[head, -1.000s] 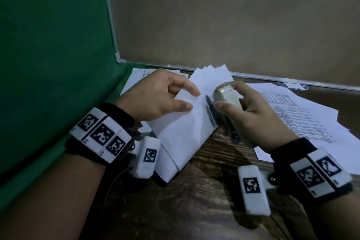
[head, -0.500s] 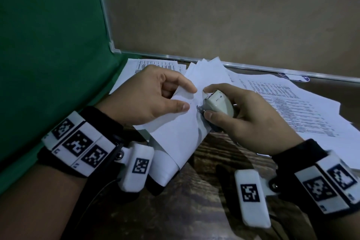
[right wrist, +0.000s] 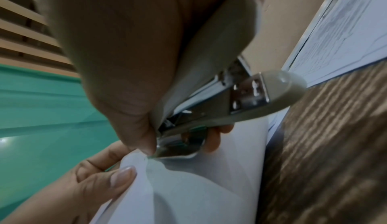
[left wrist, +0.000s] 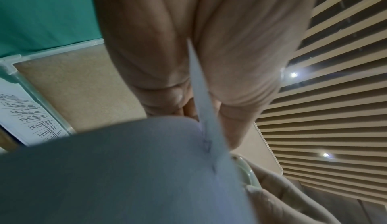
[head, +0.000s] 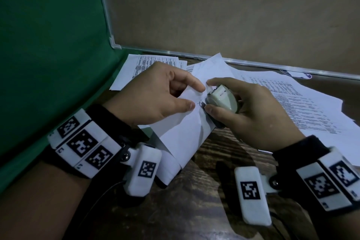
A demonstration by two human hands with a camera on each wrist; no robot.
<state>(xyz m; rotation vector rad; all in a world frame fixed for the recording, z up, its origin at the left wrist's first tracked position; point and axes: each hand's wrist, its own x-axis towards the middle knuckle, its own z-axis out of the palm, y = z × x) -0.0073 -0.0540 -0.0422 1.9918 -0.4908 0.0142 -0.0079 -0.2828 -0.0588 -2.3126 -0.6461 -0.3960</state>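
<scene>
A folded stack of white paper [head: 181,136] is lifted off the wooden table. My left hand [head: 191,95] pinches its upper part between thumb and forefinger; the sheet's edge [left wrist: 204,98] runs between those fingers in the left wrist view. My right hand [head: 207,96] grips a pale grey stapler [head: 222,100], thumb below and fingers over the top. The stapler's metal nose [right wrist: 178,151] bites the paper's fold [right wrist: 188,186], right beside my left thumb [right wrist: 123,176]. The staple itself is hidden.
Printed sheets [head: 303,107] lie spread on the dark wooden table [head: 194,204] to the right and behind. More printed pages [head: 148,64] sit at the back left. A green panel [head: 48,54] stands close on the left, a tan board [head: 233,9] behind.
The stapler swung from beside the paper's right edge onto the fold, nose toward my left fingers. Both hands and the paper drifted slightly left and up.
</scene>
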